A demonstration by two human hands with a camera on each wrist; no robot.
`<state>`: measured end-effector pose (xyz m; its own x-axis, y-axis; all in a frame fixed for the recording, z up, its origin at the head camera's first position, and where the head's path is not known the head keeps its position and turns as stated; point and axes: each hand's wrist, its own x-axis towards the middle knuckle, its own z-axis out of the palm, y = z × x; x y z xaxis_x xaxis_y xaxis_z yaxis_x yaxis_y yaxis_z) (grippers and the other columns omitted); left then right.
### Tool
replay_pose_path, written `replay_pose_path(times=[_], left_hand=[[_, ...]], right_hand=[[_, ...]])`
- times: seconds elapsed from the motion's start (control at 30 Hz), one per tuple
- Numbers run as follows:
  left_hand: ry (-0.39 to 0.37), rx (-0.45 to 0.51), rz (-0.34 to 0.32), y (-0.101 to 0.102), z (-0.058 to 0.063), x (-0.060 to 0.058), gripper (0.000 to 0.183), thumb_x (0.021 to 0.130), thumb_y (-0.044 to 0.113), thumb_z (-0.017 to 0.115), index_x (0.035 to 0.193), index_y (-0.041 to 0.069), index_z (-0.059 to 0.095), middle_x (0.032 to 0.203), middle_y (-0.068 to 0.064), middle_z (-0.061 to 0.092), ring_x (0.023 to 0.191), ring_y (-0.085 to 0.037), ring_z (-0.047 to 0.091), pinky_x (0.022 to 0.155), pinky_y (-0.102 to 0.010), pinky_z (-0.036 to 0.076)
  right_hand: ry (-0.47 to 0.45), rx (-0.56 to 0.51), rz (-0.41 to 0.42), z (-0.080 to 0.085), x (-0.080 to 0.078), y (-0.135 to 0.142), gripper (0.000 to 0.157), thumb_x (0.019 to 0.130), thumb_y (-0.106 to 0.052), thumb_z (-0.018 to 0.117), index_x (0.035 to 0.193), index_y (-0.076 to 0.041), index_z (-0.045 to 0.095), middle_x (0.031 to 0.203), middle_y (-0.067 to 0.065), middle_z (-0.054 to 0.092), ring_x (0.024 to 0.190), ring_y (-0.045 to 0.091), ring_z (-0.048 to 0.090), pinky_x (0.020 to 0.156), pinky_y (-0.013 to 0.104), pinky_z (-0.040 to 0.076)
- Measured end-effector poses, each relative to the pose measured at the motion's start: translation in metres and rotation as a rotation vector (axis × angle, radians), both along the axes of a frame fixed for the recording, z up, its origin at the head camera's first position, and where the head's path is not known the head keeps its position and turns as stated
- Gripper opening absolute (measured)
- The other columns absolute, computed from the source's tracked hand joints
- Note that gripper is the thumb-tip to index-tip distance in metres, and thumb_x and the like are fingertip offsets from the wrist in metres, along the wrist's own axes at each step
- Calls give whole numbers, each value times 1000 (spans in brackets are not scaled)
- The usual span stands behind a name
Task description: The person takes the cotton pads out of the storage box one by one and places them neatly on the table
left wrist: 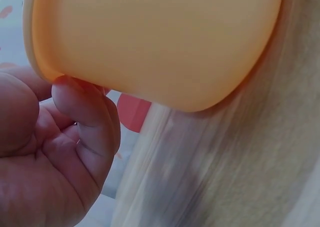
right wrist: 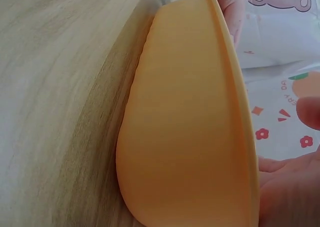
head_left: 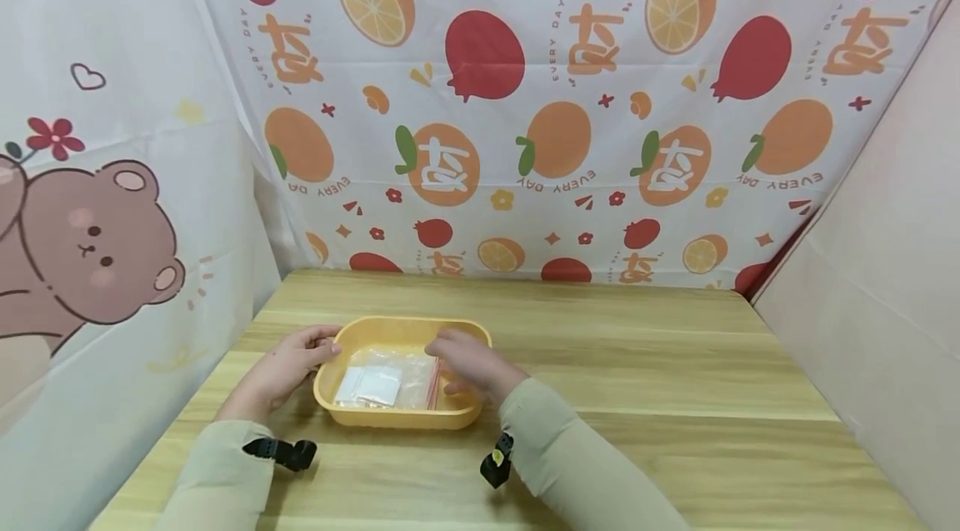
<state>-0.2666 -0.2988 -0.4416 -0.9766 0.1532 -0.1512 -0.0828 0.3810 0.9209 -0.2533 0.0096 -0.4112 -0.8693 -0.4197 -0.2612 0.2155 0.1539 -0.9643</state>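
A yellow plastic tray (head_left: pixel 397 419) with rounded corners sits on the wooden table. Inside it lie clear zip bags (head_left: pixel 415 379) with red edges at their right side, and small white packets (head_left: pixel 378 385) on the left. My left hand (head_left: pixel 288 360) grips the tray's left rim, thumb on top and fingers curled beneath it, as the left wrist view (left wrist: pixel 75 137) also shows. Over the tray's right end reaches my right hand (head_left: pixel 476 363), its fingers above the red bag edges and its thumb held apart. The tray wall (right wrist: pixel 190 112) hides its fingertips in the right wrist view.
The light wooden table (head_left: pixel 637 398) extends to the right of the tray. A fruit-print cloth (head_left: pixel 540 139) hangs behind it, with a bear-print cloth (head_left: pixel 105 239) at the left and a plain pale one (head_left: pixel 885 264) at the right. Black straps (head_left: pixel 281 453) circle both sleeves.
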Motion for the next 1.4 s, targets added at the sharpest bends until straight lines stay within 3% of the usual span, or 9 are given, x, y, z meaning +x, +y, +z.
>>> replay_pose_path(times=[0.33,0.53,0.8,1.03,1.17,1.27,1.3,1.37,1.4], left_hand=[[-10,12,-9,0,-4,0,55,106,19,55,152,-5,36,114,-16,50,89,-20,55,67,-30,52],[-6,10,-3,1,0,-1,56,106,20,55,152,-5,36,116,-17,51,90,-20,56,67,-30,53],[1,-30,16,2,2,-1,56,107,25,55,152,-2,36,121,-17,49,98,-23,55,72,-32,54],[1,-32,18,3,2,4,56,107,23,55,151,-5,37,117,-15,50,93,-20,55,69,-31,52],[1,-44,29,3,3,4,54,107,23,55,151,-3,39,117,-16,50,94,-22,55,71,-32,53],[-6,-48,32,3,3,3,53,107,24,54,151,-1,39,119,-17,49,98,-24,55,75,-35,54],[-7,-50,30,3,3,3,53,107,24,54,151,-1,39,120,-17,50,98,-25,55,76,-35,54],[-6,-48,27,4,4,3,54,107,24,54,152,-2,38,121,-18,50,100,-25,55,77,-35,55],[-5,-45,28,4,4,3,54,107,23,54,151,-2,38,121,-18,50,100,-25,55,77,-35,55]], right_hand=[[2,39,-19,-5,-2,-3,66,99,-29,59,153,2,36,153,19,41,134,46,45,98,59,47],[29,114,-69,-3,-3,-7,62,99,-29,60,152,-2,42,152,15,43,133,41,46,97,58,48],[43,126,-93,-5,-10,-12,57,100,-26,56,151,-2,43,151,13,45,134,38,45,98,58,47],[51,147,-94,-13,-14,-18,46,96,-8,50,141,1,51,130,12,54,108,32,54,77,44,56],[53,143,-86,-15,-13,-20,46,98,-6,46,143,2,50,129,11,54,89,25,55,65,38,55],[112,216,-56,-17,-14,-22,41,101,-5,44,140,2,54,127,10,57,69,19,50,57,31,51],[136,248,-42,-18,-14,-22,39,101,-4,45,137,2,57,125,8,58,64,17,49,55,30,50],[210,340,10,-21,-17,-23,23,95,3,47,106,4,67,97,4,61,53,13,42,48,25,41],[259,395,43,-22,-18,-24,18,92,6,49,88,2,66,83,0,57,49,11,39,46,23,36]])
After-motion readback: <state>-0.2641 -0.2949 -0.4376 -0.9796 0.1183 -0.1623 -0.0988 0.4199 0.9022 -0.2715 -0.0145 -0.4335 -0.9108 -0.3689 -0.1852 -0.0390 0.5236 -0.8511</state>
